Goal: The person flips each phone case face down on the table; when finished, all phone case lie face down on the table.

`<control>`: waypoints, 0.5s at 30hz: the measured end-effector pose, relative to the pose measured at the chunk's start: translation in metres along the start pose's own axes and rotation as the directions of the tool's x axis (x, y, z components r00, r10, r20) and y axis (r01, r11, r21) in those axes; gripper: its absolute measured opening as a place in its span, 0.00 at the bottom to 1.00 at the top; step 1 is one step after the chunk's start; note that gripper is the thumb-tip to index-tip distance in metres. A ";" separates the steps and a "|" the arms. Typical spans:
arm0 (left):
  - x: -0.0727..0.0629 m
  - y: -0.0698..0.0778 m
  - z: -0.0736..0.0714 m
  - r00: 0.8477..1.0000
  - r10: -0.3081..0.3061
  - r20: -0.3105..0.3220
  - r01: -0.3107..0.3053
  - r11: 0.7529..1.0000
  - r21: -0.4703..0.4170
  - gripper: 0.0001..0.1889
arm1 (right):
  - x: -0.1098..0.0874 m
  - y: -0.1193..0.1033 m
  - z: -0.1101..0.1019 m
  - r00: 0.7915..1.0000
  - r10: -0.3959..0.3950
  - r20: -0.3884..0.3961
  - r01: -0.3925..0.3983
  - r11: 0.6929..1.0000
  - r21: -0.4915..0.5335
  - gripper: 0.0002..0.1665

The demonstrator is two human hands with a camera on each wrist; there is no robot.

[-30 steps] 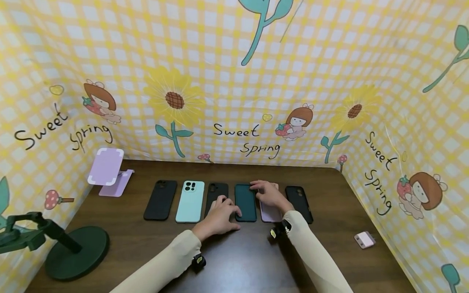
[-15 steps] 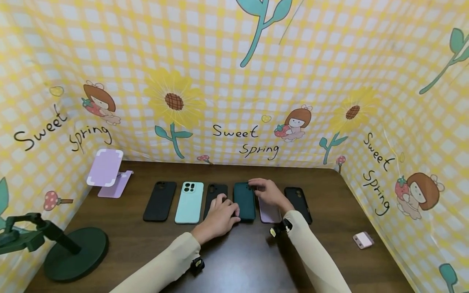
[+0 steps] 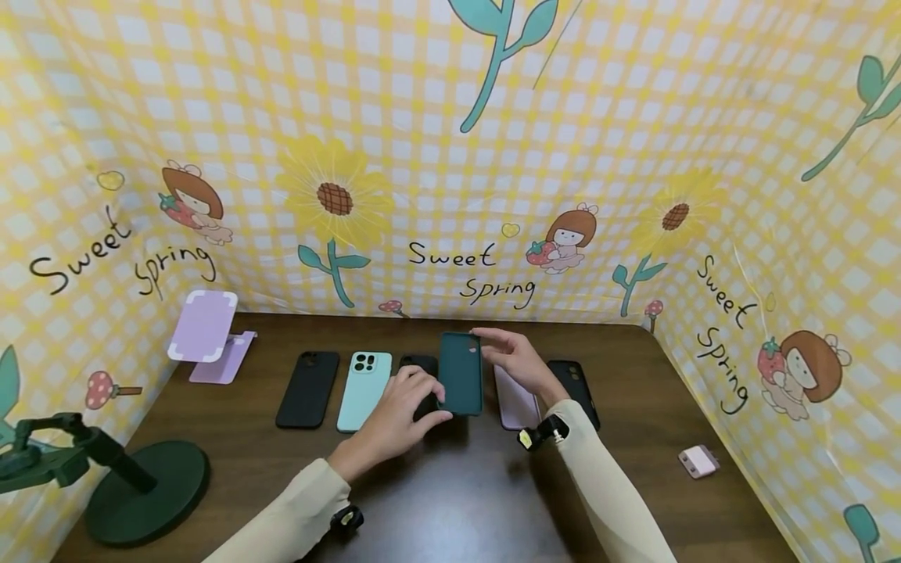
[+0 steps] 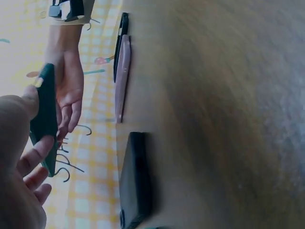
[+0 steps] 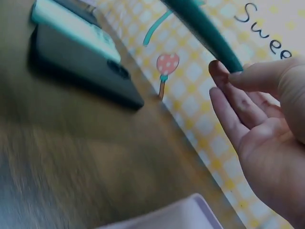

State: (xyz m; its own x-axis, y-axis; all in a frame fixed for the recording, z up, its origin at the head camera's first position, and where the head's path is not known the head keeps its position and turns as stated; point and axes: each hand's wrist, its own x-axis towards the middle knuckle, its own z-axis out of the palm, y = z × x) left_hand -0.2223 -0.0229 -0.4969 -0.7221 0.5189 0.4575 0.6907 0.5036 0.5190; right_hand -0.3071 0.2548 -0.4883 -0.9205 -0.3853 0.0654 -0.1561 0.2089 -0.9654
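A dark green phone case [image 3: 461, 379] is raised off the table between both hands. My left hand [image 3: 401, 410] pinches its lower left side, thumb on one edge and fingers on the other in the left wrist view. At its upper right corner, my right hand [image 3: 519, 363] pinches the case between thumb and fingers, as the right wrist view shows. Beneath the left hand lies a black phone case [image 5: 81, 62], partly covered in the head view. A lilac phone case [image 3: 516, 400] lies below the right hand. Further left is a mint phone case [image 3: 362, 395].
Black phone cases flank the row, one at the left end [image 3: 307, 389] and one at the right end [image 3: 576, 383]. A lilac stand [image 3: 204, 327] and a dark green round-based stand [image 3: 148, 493] are at left. A white charger plug [image 3: 698, 461] lies at right. Checked cloth [image 3: 450, 195] walls the back and sides.
The green phone case has come up off the table, moving up and slightly left in the head view. Both hands have risen with it, and the left forearm has shifted left.
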 end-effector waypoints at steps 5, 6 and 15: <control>0.001 0.001 -0.007 0.997 0.054 -0.051 -0.055 0.998 -0.022 0.11 | 0.002 -0.005 0.005 0.999 -0.050 0.016 0.047 0.985 0.167 0.31; 0.001 0.001 -0.008 0.997 0.060 -0.053 -0.061 0.998 -0.030 0.11 | 0.002 -0.006 0.006 0.998 -0.060 0.020 0.054 0.977 0.206 0.31; 0.003 0.006 -0.009 0.995 0.072 -0.063 -0.079 0.991 -0.107 0.09 | 0.002 -0.002 0.017 0.990 -0.126 0.059 0.094 0.920 0.381 0.34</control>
State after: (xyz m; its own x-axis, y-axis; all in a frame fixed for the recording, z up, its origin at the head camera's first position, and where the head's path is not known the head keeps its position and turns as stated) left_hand -0.2207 -0.0243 -0.4864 -0.6711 0.5099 0.5381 0.7374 0.3841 0.5557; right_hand -0.3029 0.2384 -0.4900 -0.8707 -0.4610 0.1713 -0.0938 -0.1863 -0.9780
